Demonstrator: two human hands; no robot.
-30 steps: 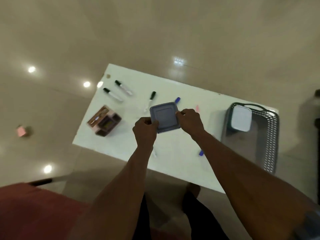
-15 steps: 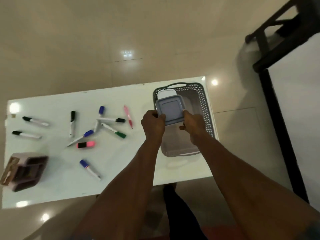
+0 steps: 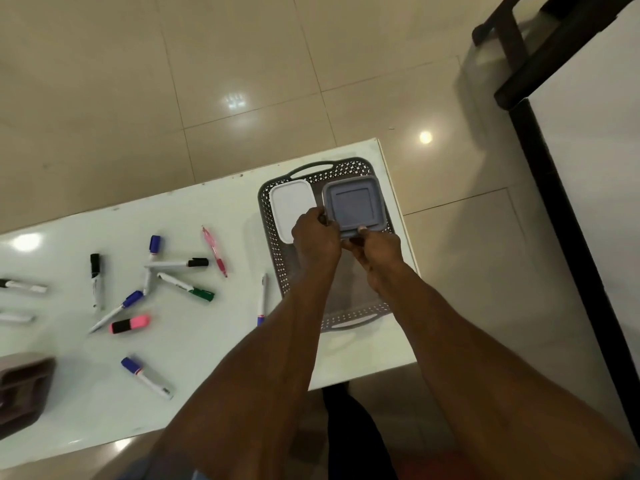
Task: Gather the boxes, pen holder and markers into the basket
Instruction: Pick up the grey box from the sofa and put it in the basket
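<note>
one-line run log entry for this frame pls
step: placing grey box | both hands grip it | in basket, beside white box | markers, pen holder on table

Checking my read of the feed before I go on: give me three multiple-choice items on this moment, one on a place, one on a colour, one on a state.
1. Where is the white box?
A. in the basket, at its far left
B. on the table by the markers
C. on the floor

2. What colour is the lid of the box being held?
A. red
B. grey-blue
C. yellow

3. How is that box held?
A. left hand alone
B. nobody touches it
C. both hands, left and right hand, at its near edge

Answers: 1 A, it lies inside the basket wall; 2 B, the lid looks grey-blue; 3 C, fingers of both hands pinch its near edge.
</note>
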